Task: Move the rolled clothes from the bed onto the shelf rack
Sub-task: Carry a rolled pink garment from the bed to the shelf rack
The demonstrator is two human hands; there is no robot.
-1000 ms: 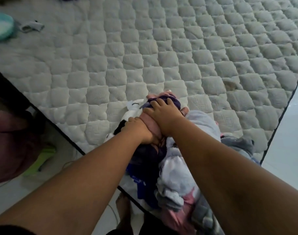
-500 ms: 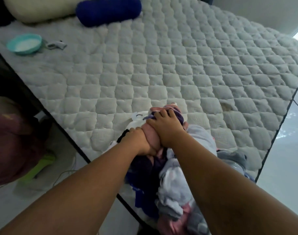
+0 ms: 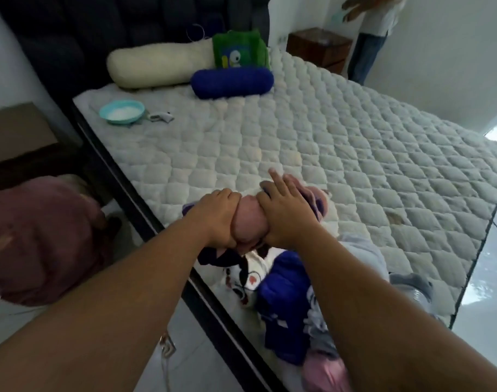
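A pink rolled garment (image 3: 248, 222) sits at the near corner of the quilted white bed (image 3: 340, 142), squeezed between both hands. My left hand (image 3: 217, 216) clasps its left side. My right hand (image 3: 287, 210) presses its right side, with the forefinger raised. More pink and purple cloth (image 3: 316, 200) shows behind my right hand. Below the hands lies a heap of rolled clothes: a white printed piece (image 3: 248, 274), a blue one (image 3: 287, 306), a grey one (image 3: 363, 250) and a pink one (image 3: 323, 372). No shelf rack is in view.
At the bed's head lie a cream bolster (image 3: 157, 65), a blue bolster (image 3: 231, 82), a green bag (image 3: 239, 50) and a teal bowl (image 3: 121, 111). A mauve bundle (image 3: 41, 239) sits at left beside the black bed frame (image 3: 134, 199). A person (image 3: 369, 32) stands by a wooden nightstand (image 3: 318, 48).
The view has tilted up, showing the head of the bed and the room. Both hands stay clasped on the pink roll, which now looks lifted off the heap; my right forefinger has risen.
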